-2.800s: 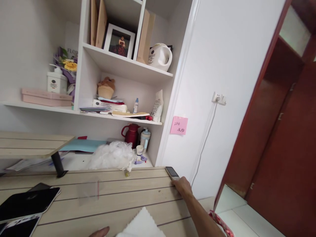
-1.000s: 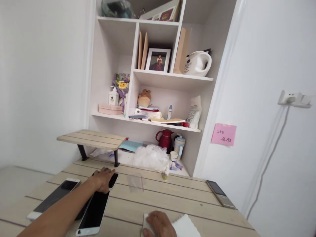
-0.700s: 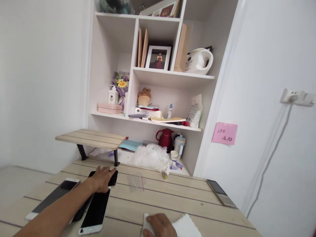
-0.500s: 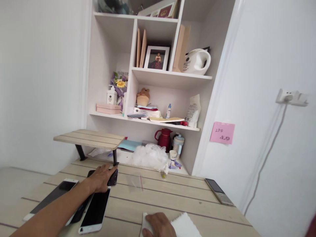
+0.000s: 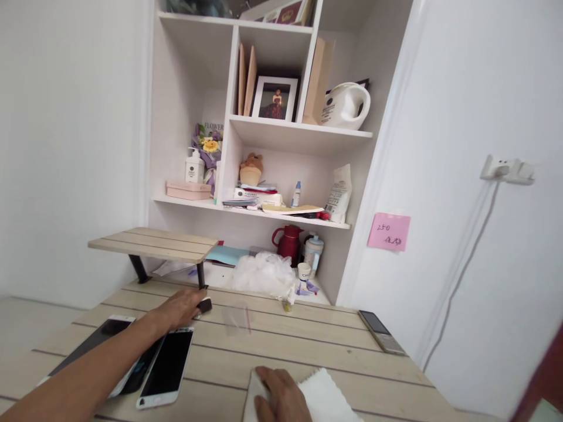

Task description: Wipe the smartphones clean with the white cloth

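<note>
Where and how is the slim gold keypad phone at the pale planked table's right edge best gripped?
Probably by its long sides, mid-length, from above with the right hand, which is nearer. The keypad phone lies flat, long and narrow, along the edge of the table, so a pinch across its width should suit.

The person's left forearm [image 5: 101, 357], long, smooth and slender, is bare from the lower-left edge of the view to the wrist, where it narrows gently into the bare left hand [image 5: 180, 309] with its broad, flattish back. The bare right hand [image 5: 284, 394] has a rounded back and a blunt-tipped thumb; the nails on both hands are too small to make out.
</note>
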Motion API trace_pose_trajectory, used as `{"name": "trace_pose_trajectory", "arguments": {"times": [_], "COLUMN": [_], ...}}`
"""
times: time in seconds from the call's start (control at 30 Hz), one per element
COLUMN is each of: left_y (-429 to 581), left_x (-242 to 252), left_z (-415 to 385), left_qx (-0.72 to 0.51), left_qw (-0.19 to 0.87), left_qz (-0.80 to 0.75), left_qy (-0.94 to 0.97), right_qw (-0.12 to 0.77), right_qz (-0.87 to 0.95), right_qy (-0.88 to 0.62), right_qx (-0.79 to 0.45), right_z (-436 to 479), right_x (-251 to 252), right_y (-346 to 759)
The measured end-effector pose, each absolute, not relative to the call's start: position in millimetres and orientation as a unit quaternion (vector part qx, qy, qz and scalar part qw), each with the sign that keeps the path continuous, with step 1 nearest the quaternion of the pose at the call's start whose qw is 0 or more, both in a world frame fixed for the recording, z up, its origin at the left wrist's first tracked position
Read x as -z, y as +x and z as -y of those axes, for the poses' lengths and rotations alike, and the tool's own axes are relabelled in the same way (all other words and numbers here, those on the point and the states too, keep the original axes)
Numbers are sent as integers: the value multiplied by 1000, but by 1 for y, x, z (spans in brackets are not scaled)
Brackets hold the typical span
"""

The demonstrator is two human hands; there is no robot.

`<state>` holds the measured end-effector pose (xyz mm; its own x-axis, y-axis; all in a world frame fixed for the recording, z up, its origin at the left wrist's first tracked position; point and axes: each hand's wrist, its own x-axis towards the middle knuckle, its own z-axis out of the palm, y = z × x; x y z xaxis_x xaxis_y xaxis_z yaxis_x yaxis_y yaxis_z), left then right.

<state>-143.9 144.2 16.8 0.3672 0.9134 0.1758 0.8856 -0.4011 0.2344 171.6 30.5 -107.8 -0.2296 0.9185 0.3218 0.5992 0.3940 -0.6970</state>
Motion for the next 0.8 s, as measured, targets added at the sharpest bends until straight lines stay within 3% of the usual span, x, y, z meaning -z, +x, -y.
{"name": "trace_pose_trajectory", "arguments": {"times": [0.23, 0.47, 0.6, 0.8], "left_y": [-105, -49, -21, -4], "left_x": [-47, -22, 23, 50], "left_z": [-113, -57, -32, -32], "left_qx": [-353, -511, -539, -586], "left_qw": [137, 421, 538, 563], "left_qz": [-510, -473, -455, -445], "left_qy": [772, 581, 461, 377], "right_qw": [479, 527, 517, 449], "right_qz": [622, 530, 531, 625], "right_qy": [-472, -406, -370, -373], "right_qx": [-401, -526, -560, -519], "right_z": [-24, -21, -17, -2], "right_x": [85, 73, 71, 66], "right_y": [181, 182, 182, 174]}}
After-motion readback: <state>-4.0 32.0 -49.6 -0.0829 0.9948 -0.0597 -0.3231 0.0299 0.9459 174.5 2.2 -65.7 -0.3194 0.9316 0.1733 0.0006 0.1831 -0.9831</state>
